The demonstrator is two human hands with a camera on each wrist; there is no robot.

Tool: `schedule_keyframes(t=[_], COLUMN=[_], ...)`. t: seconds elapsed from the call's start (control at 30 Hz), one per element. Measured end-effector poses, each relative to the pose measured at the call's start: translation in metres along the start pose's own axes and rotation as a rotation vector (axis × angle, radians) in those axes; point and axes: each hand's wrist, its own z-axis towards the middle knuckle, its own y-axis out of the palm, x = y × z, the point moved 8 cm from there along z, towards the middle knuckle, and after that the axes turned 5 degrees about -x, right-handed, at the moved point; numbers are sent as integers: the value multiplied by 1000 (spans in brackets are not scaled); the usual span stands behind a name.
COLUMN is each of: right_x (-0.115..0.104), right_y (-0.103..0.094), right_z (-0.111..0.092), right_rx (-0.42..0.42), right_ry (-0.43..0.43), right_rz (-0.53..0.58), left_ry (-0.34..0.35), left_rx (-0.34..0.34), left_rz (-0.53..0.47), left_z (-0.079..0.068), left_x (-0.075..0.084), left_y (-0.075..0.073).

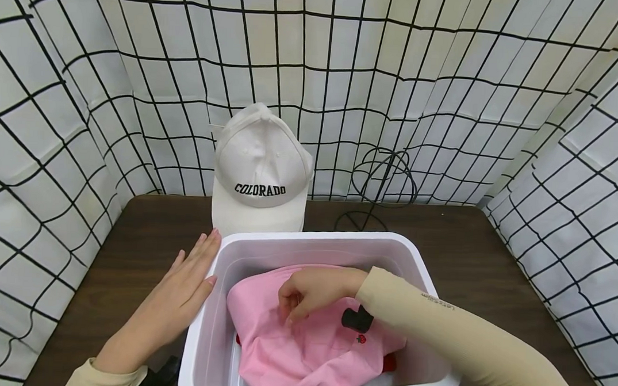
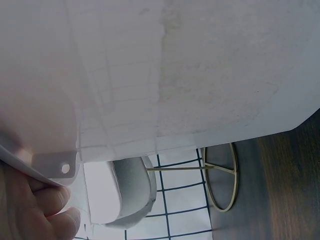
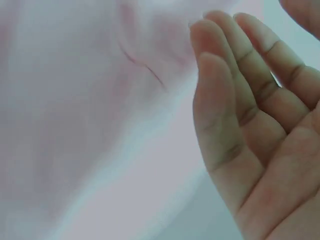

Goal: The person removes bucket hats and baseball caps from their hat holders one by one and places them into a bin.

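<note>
A pink cloth item [image 1: 322, 355] with a small red strawberry motif lies rumpled inside a white plastic bin [image 1: 312, 237]. Over its middle is my right hand [image 1: 315, 291], fingers loosely bent, the fingertips close to the pink fabric. In the right wrist view the fingers [image 3: 215, 100] are gently curved with nothing between them. My left hand [image 1: 180, 297] rests along the bin's left rim with its fingers stretched out and the thumb at the edge. Seen from the left wrist, the fingertips [image 2: 62, 220] lie beside the bin's underside near a corner with a small hole.
Behind the bin a white cap [image 1: 264, 156] lettered COLORADO sits on a gold wire stand [image 2: 235, 185]. Black cable [image 1: 387, 173] is coiled at the back. Bits of red [image 1: 389, 362] show under the pink cloth. White grid-patterned fabric walls [image 1: 345, 73] surround the dark wooden table [image 1: 487, 270].
</note>
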Motion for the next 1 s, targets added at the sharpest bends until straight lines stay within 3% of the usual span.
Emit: schedule_keyframes(t=[0.17,0.4,0.57,0.77,1.0], right_x=[-2,16,34,48,48], right_y=[-13,-6,4,23,36], right_z=[-32,-63,-64,-58,-50], right_rx=[25,17,-17,-120,-175], right_ry=[20,88,172,299,345], right_rz=[-7,-75,-39,-21,-87], left_ry=[-5,-2,-15,-44,-59], left_rx=[0,3,-25,-78,-89], left_rz=[-10,-6,29,90,101], left_z=[0,0,2,6,4], left_x=[0,1,0,1,2], left_y=[1,1,1,2,-1])
